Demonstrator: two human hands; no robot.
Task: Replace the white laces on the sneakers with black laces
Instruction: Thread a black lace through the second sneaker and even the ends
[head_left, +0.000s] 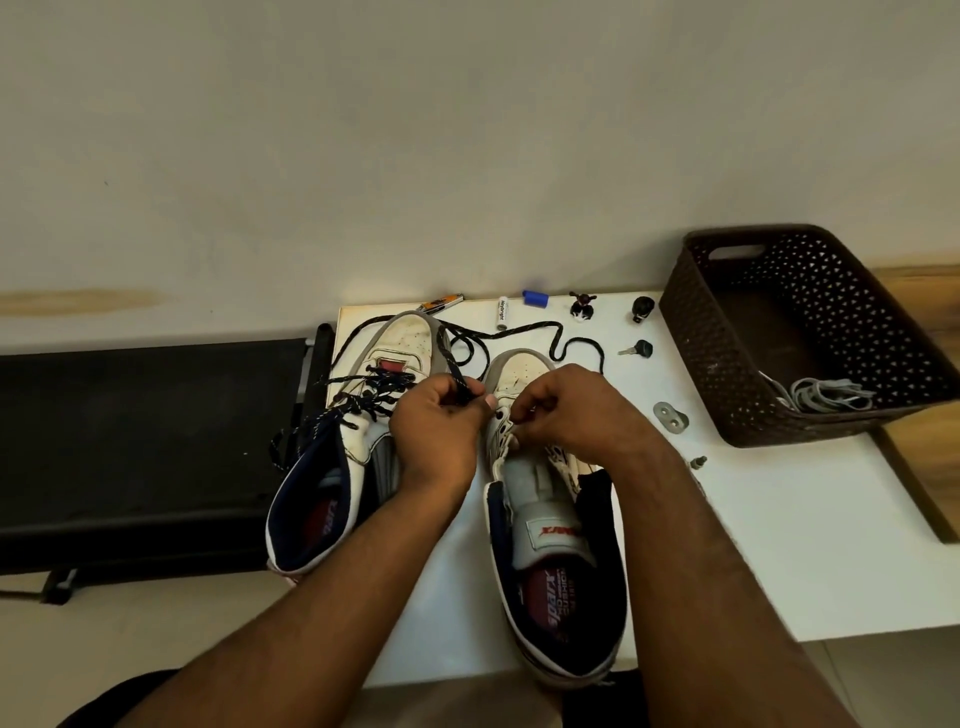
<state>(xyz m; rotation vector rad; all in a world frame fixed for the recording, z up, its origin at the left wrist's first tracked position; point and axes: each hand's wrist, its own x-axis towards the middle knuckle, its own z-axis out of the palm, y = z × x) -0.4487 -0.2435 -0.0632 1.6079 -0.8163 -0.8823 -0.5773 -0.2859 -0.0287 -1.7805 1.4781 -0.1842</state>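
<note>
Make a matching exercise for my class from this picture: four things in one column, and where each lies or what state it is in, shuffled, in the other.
Things:
1. left sneaker
2. right sneaker
3. white laces
4. blue cap

Places or states:
A. in the brown basket
B. already threaded with black lace
C. at the table's far edge
D. eyelets mostly bare, both hands at it

Pairs: 1-B, 2-D, 3-A, 4-C
</note>
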